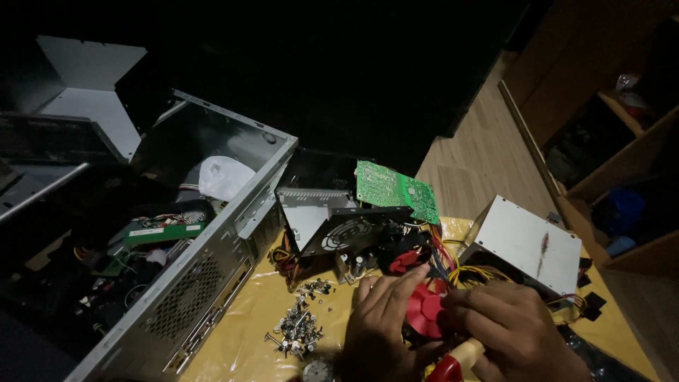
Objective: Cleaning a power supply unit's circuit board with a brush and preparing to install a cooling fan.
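Dim wooden flooring and shelving fill the upper right of the frame, while a yellow sheet (247, 318) covers the work surface below. At lower centre, the left hand (382, 329) curls its fingers around a red fan (424, 311), and the right hand (513, 332) closes on the same fan while gripping a tool with a red and cream handle (456, 361). An open computer case (205, 283) lies at left, wiring and a green board inside. Already out and lying apart are a green circuit board (396, 189), a grey power supply box (523, 244), a vented metal cover (339, 230) and a pile of screws (297, 327). Dismantling looks well advanced; the fan remains in hand.
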